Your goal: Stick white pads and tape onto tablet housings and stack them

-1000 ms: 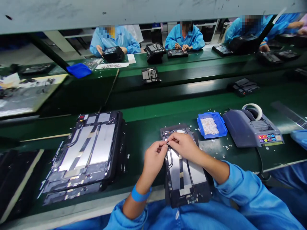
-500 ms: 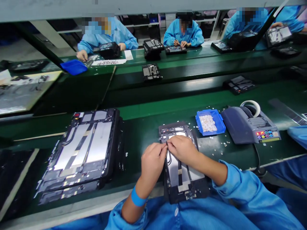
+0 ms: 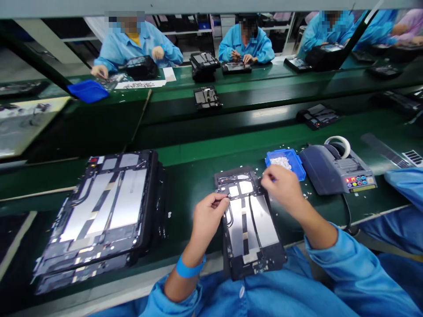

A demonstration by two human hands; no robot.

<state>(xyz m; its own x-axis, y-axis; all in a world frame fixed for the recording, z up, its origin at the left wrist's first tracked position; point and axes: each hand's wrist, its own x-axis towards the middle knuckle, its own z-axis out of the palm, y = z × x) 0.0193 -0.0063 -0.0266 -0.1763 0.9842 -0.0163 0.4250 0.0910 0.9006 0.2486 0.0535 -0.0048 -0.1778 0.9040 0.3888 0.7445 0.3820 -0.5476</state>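
Nearest the camera, an opened tablet (image 3: 249,224) lies on the green bench (image 3: 194,176) at its near edge, its far end pointing away and its near end over the person's blue smock. Its inside shows two silver plates with dark strips between them.

The left hand (image 3: 208,218) rests on the tablet's left edge with the fingers curled and the thumb and forefinger pinched together at the frame; what they pinch, if anything, is too small to tell. A blue band circles that wrist.

The right hand (image 3: 282,189) hovers just past the tablet's far right corner, fingers closed in a pinch on a small thing that cannot be made out. It is just beside the blue tray (image 3: 295,160) of small white pieces, and loose white bits lie scattered on the bench around it.

Right of the tray stands a grey tape dispenser (image 3: 333,169) with coloured buttons and a white roll on top. To the left of the tablet, well apart, lies a stack of larger opened tablets (image 3: 102,207).

Farther off, a dark belt carries one unit (image 3: 317,116) at right and another (image 3: 206,97) at centre. Beyond it, people in blue smocks work at the far bench, with a blue scoop tray (image 3: 86,91) at far left.
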